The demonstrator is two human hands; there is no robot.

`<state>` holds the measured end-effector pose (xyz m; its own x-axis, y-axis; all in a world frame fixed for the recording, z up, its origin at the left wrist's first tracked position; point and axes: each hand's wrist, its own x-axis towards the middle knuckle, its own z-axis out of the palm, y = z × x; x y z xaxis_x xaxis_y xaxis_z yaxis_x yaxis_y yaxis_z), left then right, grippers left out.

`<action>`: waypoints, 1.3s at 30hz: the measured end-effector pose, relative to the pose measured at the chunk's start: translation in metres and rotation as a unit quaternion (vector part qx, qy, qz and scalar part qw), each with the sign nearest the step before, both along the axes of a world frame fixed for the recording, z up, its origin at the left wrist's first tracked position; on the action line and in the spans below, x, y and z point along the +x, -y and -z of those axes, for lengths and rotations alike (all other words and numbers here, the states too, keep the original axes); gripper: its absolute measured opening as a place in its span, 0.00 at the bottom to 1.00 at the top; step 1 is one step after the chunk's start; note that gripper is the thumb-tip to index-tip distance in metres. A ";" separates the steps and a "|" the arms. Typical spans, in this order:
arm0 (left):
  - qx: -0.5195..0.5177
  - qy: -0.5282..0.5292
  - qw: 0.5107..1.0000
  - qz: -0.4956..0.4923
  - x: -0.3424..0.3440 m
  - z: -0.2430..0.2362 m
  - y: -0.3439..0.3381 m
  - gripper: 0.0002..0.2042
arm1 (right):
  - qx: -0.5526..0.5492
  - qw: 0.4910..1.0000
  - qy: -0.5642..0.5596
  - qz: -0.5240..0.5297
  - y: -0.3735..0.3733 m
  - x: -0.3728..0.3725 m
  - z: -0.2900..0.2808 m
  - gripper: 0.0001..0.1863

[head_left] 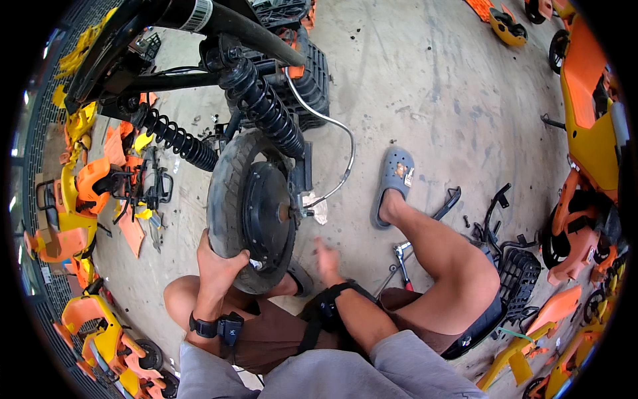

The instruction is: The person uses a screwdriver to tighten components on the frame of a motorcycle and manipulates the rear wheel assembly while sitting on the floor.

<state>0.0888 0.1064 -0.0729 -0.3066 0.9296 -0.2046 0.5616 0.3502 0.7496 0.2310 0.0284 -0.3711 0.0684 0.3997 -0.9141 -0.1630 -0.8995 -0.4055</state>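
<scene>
A scooter wheel [226, 193] with a black tyre and a dark round hub motor stands in front of me. My left hand [220, 261] grips the near left of its tyre, thumb on the side by the rim. Right of the wheel, my right hand [325, 261] is held apart from it, slightly blurred, fingers stretched out and nothing seen in them. A black coil shock absorber [262, 106] runs down toward the axle [286, 213], and a second shock absorber [178, 139] is on the left. A silvery cable [345, 143] curves down to the axle end.
A ratchet wrench [403, 263] lies on the floor beside my right leg, near black brackets [492, 213] and a black crate [518, 276]. Orange and yellow scooter body parts [90, 186] lie left; more scooters [588, 106] line the right. The black frame [219, 26] spans above the wheel.
</scene>
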 end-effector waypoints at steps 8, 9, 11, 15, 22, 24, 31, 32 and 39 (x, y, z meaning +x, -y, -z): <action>0.023 0.063 0.998 -0.004 -0.007 0.007 -0.003 0.30 | 0.609 0.788 0.071 -0.052 -0.240 0.089 -0.220 0.24; 0.026 0.056 0.998 0.001 -0.005 0.003 -0.005 0.31 | 0.630 0.763 0.085 -0.122 -0.252 0.087 -0.231 0.25; 0.026 0.045 0.999 0.008 -0.005 -0.002 -0.008 0.33 | 0.597 0.749 0.133 -0.256 -0.271 0.085 -0.252 0.29; 0.012 0.020 1.000 -0.009 -0.009 0.007 -0.004 0.34 | 0.530 0.781 0.104 -0.314 -0.268 0.072 -0.267 0.25; -0.005 0.036 0.999 0.003 -0.011 0.000 0.001 0.32 | 0.497 0.797 0.108 -0.325 -0.225 0.062 -0.282 0.23; -0.021 0.034 0.999 0.008 -0.009 -0.009 -0.006 0.33 | 0.524 0.798 0.087 -0.285 -0.224 0.063 -0.281 0.25; 0.005 0.088 0.995 0.040 -0.010 -0.021 -0.015 0.33 | 0.500 0.798 0.112 -0.318 -0.215 0.066 -0.279 0.38; 0.006 0.099 0.993 0.056 -0.010 -0.021 -0.016 0.32 | 0.523 0.787 0.090 -0.315 -0.215 0.069 -0.277 0.41; -0.077 0.174 0.981 0.039 0.001 -0.033 -0.021 0.28 | 0.591 0.718 0.069 -0.361 -0.224 0.080 -0.248 0.43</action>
<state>0.0899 0.1275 -0.0400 -0.1217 0.8974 -0.4242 0.3117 0.4403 0.8420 0.3112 0.2521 -0.1230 -0.4893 0.8675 0.0894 0.2868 0.2568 -0.9229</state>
